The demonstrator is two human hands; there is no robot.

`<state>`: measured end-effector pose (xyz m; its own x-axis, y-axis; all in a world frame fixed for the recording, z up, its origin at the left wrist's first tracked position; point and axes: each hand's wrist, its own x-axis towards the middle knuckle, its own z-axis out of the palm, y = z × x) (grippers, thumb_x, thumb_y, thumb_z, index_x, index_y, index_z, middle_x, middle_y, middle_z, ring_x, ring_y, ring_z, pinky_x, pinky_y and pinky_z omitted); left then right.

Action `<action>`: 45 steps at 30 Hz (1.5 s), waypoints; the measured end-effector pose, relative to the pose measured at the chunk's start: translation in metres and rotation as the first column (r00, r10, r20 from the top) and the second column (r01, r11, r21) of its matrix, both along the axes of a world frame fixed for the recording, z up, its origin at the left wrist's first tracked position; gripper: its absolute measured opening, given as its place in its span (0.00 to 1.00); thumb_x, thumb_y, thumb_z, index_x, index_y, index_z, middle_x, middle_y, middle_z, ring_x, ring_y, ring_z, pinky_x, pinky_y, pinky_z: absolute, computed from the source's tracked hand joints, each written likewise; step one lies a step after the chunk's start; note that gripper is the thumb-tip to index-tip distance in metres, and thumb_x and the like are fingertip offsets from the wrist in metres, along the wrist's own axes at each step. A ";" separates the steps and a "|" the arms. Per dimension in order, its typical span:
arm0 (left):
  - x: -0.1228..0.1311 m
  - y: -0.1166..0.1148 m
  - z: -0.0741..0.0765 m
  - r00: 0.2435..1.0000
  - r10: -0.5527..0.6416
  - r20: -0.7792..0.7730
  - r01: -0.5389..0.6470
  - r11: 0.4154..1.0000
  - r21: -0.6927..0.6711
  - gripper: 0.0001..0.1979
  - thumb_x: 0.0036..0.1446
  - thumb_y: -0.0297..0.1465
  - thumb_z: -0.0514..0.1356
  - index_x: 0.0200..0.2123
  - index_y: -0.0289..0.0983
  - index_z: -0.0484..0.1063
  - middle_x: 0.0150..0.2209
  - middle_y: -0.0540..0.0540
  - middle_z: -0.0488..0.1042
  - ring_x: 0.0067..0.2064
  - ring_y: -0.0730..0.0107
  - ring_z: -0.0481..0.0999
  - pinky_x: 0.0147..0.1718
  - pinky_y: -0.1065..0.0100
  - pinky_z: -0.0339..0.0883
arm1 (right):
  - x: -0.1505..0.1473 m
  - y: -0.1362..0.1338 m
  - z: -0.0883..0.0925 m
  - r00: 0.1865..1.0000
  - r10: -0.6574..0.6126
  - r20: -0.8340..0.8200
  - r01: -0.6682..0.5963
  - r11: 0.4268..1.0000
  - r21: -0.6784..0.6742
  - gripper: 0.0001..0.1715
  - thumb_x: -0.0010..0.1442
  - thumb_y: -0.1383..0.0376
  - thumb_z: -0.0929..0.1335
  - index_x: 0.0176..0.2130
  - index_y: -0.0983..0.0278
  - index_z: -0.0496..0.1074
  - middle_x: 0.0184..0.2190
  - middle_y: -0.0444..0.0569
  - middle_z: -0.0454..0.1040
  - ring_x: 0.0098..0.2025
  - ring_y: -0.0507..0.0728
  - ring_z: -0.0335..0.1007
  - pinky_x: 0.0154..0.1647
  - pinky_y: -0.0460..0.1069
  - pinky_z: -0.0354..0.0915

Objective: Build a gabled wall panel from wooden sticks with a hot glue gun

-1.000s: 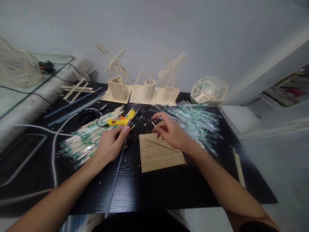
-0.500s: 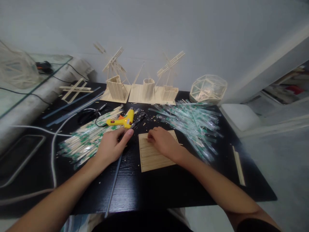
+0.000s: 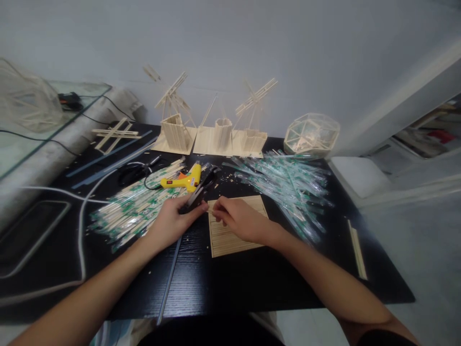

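My left hand (image 3: 175,218) is closed around a dark pliers-like tool (image 3: 202,188), which points up and to the right, away from me. Its exact kind is blurred. My right hand (image 3: 237,218) pinches its fingertips together over the left part of a square panel of wooden sticks (image 3: 236,242); whatever lies in the pinch is too small to make out. The two hands' fingertips are close together at the panel's upper left corner. Just beyond my left hand lies a yellow glue gun (image 3: 183,181).
Plastic-wrapped chopsticks (image 3: 133,211) lie left, and a heap of clear wrappers (image 3: 288,182) right. Stick-built windmill models (image 3: 176,134) stand along the wall beside a polyhedron frame (image 3: 311,134). A white cable (image 3: 81,230) curves across the left side. Loose sticks (image 3: 357,250) lie near the right edge.
My left hand has moved right and raised the dark tool toward the panel's corner. My right hand has shifted slightly left and toward me, closer to the left hand.
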<state>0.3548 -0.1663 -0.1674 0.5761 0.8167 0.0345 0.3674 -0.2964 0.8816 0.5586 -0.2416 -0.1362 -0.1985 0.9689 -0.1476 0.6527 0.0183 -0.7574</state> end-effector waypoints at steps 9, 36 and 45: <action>-0.002 0.001 0.001 0.993 -0.102 -0.062 0.108 0.989 0.096 0.19 0.63 0.45 0.62 0.26 0.38 0.71 0.24 0.54 0.68 0.28 0.71 0.65 0.29 0.69 0.59 | 0.003 0.000 -0.003 0.997 0.005 -0.072 -0.006 1.000 -0.024 0.10 0.72 0.67 0.66 0.35 0.63 0.69 0.31 0.45 0.76 0.31 0.52 0.71 0.37 0.49 0.64; 0.007 -0.005 0.010 0.870 0.314 0.380 -0.187 0.923 -0.337 0.18 0.59 0.42 0.69 0.24 0.37 0.71 0.22 0.50 0.69 0.24 0.70 0.69 0.26 0.68 0.65 | 0.042 0.016 0.023 0.514 -0.368 -0.775 0.532 0.846 -0.049 0.10 0.54 0.60 0.79 0.33 0.62 0.79 0.27 0.45 0.76 0.29 0.51 0.70 0.27 0.48 0.69; 0.000 -0.003 -0.002 0.961 0.163 0.223 -0.126 0.977 -0.172 0.21 0.62 0.44 0.66 0.22 0.38 0.71 0.22 0.50 0.71 0.27 0.69 0.70 0.31 0.66 0.64 | 0.023 0.014 0.014 0.405 -0.339 -0.849 0.477 0.871 -0.121 0.15 0.66 0.53 0.72 0.42 0.63 0.78 0.43 0.53 0.83 0.46 0.59 0.82 0.50 0.57 0.81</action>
<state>0.3553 -0.1696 -0.1696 0.4421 0.8967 0.0212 0.1732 -0.1085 0.9789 0.5821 -0.2280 -0.1225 0.2663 0.9636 -0.0242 -0.3179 0.0641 -0.9459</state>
